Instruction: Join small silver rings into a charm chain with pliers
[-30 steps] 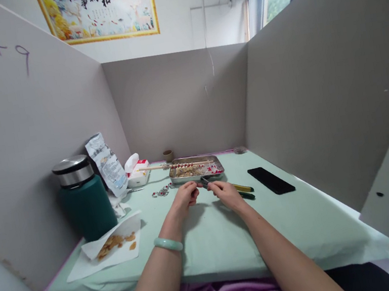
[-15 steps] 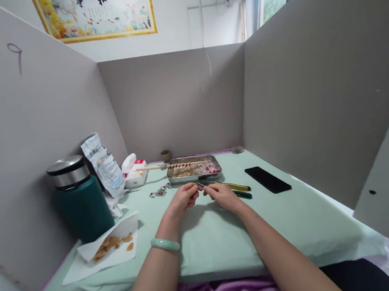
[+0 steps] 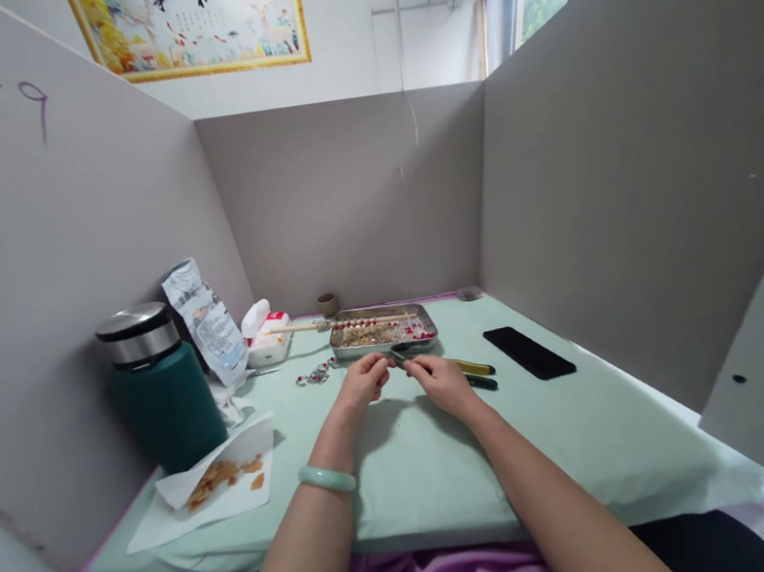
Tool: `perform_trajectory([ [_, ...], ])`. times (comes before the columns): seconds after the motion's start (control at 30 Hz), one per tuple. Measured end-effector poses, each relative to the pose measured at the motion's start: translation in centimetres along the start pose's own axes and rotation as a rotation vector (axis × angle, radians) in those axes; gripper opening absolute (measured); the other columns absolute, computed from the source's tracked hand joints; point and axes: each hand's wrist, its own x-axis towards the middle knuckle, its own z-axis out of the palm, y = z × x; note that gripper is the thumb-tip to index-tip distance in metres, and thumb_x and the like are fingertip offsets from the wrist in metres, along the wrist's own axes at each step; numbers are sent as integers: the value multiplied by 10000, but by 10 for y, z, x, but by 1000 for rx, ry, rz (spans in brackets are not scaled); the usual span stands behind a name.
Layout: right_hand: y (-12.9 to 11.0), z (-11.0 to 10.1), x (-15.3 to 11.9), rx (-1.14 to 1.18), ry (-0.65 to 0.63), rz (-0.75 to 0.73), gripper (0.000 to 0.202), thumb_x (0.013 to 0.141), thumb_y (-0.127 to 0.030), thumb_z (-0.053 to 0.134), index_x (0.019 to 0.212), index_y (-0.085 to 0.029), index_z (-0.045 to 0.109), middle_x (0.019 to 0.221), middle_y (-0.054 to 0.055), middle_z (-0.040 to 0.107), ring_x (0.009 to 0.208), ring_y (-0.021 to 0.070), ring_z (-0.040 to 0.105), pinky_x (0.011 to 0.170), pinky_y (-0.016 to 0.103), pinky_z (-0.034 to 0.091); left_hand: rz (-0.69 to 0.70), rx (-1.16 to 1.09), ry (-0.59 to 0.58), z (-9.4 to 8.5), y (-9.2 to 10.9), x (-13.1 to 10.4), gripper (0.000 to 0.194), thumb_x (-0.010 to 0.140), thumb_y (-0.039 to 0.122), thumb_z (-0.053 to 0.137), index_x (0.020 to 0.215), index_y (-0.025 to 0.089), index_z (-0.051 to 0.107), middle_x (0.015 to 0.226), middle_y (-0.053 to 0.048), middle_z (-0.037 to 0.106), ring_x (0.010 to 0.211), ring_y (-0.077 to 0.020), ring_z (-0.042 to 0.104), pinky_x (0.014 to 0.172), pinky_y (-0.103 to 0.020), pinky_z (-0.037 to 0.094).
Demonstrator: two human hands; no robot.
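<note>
My left hand (image 3: 364,381) is closed in a pinch in front of the metal tray. What its fingertips hold is too small to make out. Close beside it, my right hand (image 3: 441,382) is wrapped round a slim metal tool (image 3: 399,358), whose tip points at the left fingertips. Its exact kind is unclear. Pliers with yellow and dark green handles (image 3: 477,369) lie behind the right hand, partly hidden by it. A small chain with red beads (image 3: 318,373) rests on the table left of my hands.
The metal tray (image 3: 385,348) holds gold-coloured bits and red beads, with a beaded stick (image 3: 301,327) across it. A black phone-like slab (image 3: 529,353) lies right. On the left stand a green flask (image 3: 167,403), a pouch (image 3: 210,326), a tissue pack (image 3: 270,347) and paper (image 3: 173,528) with brown flakes.
The right hand has shifted slightly right, so the gap between the hands is a little wider. The view has moved slightly too. The other things lie as before.
</note>
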Motion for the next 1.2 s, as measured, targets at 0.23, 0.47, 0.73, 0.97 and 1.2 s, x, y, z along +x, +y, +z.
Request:
perform_trajectory([
  [0.23,1,-1,0,27,17,28,431,875,-475,359,720,-191,643,676,21,633,652,147,544,587,227,333,-19,-43,18,1,1,-2,267,739,371,566,830,121,590,531,63,359,408,-30,241,402,-188,155],
  [0.47,4,1,1,10,29,43,442,868,-496,365,720,-189,646,682,24,632,658,148,543,582,227,335,-12,-116,43,0,-4,2,247,734,310,581,882,114,610,648,14,515,440,-44,387,440,-202,349],
  [0.73,2,0,0,-5,-6,-1,409,880,-440,368,728,-187,651,715,36,642,701,158,554,617,230,343,10,-185,73,0,-4,1,274,678,321,675,825,122,559,669,-2,561,470,-72,488,491,-253,452],
  [0.97,2,3,1,-22,-28,-39,383,886,-422,390,752,-184,658,735,35,646,720,152,556,648,229,352,8,-92,101,1,-2,0,255,676,315,659,800,133,531,691,-30,612,490,-81,522,432,-209,397],
  [1.2,1,5,-1,-98,-16,-41,368,888,-415,401,736,-189,647,712,31,629,706,148,549,631,229,335,1,-35,145,3,-3,2,233,660,263,661,812,118,558,692,-57,651,487,-111,562,435,-235,433],
])
